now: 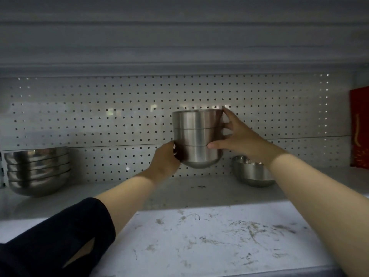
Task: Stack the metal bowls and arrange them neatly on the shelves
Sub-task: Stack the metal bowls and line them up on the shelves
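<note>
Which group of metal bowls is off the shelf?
The tall steel bowl stack at centre, held by both hands; the left stack and right bowls rest on it.

The left side of the lower bowl in the held stack of bowls (197, 136) is covered by the left hand (166, 159), whose fingertips are hidden behind it. The near left part of the single bowl (252, 172) on the right is masked by the right forearm. The red item (359, 128) at far right is cut off by the frame edge; its markings are too blurred to be read. The dark sleeve (60, 240) is cropped at the bottom left.
</note>
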